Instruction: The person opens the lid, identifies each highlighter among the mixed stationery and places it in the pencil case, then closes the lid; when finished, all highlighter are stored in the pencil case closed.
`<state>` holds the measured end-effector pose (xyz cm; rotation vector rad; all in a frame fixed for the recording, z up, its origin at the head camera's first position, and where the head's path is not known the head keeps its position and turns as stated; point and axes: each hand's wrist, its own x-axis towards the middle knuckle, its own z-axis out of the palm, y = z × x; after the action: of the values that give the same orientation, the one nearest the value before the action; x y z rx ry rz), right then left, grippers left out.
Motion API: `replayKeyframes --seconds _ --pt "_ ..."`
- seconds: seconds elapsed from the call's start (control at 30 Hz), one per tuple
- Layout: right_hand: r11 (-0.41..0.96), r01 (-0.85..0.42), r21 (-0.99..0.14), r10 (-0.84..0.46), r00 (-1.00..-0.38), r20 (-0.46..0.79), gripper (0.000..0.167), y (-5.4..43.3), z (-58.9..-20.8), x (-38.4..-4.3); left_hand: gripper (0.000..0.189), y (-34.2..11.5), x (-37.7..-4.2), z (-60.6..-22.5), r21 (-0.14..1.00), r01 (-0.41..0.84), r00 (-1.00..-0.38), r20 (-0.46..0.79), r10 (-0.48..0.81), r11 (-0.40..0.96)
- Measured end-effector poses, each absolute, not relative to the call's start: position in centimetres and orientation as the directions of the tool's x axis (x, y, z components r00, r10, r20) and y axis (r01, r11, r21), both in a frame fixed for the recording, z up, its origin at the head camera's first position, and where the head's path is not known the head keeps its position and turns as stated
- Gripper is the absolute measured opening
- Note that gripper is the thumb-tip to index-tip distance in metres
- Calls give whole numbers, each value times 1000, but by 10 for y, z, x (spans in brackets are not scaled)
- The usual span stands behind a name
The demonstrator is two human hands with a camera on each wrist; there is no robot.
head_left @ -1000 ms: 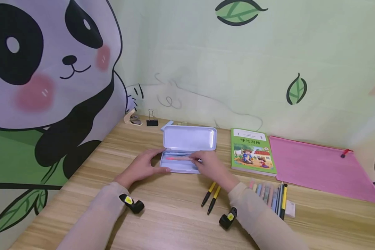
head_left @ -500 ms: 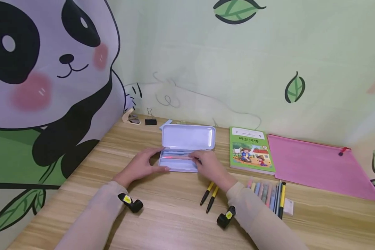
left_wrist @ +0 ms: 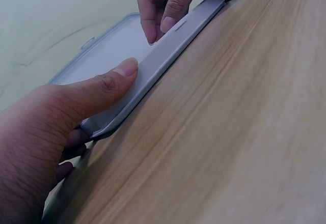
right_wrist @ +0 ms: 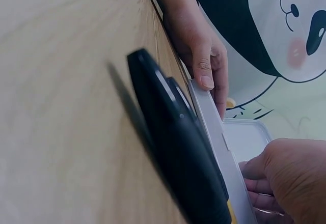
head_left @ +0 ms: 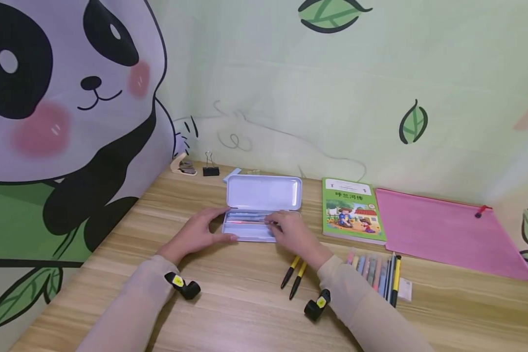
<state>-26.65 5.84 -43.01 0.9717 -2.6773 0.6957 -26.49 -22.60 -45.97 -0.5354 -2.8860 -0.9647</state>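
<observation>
A pale lilac pencil case [head_left: 264, 193] lies on the wooden table with its lid raised. My left hand [head_left: 198, 235] holds its left end; in the left wrist view the thumb [left_wrist: 125, 71] presses the front rim while the other fingers go behind the end. My right hand [head_left: 297, 237] reaches over the right part of the case, thumb and fingertips pinching the right end of a slim pink pen [head_left: 245, 222]. That pen lies lengthwise inside, in front of bluish pens [head_left: 246, 215]. Its pinched end is hidden by my fingers.
Two yellow-and-black pens [head_left: 297, 282] lie below my right wrist. Several pens [head_left: 371, 271] form a row beside my right forearm, near a small white block [head_left: 405, 289]. Behind are a green book [head_left: 354, 210], a pink pouch [head_left: 449, 234] and a black binder clip [head_left: 210, 171].
The pink pen has settled slightly lower and flatter in the case, with my right hand staying at its right end. My left hand keeps its hold. The head view has shifted a little.
</observation>
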Motion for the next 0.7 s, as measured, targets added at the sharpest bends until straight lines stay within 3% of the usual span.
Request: replayKeyframes --seconds 0.2,0.5,0.7 --pt "677 -648 -350 -559 -762 327 23 59 -426 -265 103 -226 -266 -460 573 349 -936 168 310 742" --pt "618 -757 -214 -709 -654 264 43 75 -391 -246 104 -226 -264 -462 581 344 -937 165 307 738" --pt "575 -796 -189 -737 -604 304 47 112 -375 -234 105 -225 -265 -460 581 335 -940 157 302 742"
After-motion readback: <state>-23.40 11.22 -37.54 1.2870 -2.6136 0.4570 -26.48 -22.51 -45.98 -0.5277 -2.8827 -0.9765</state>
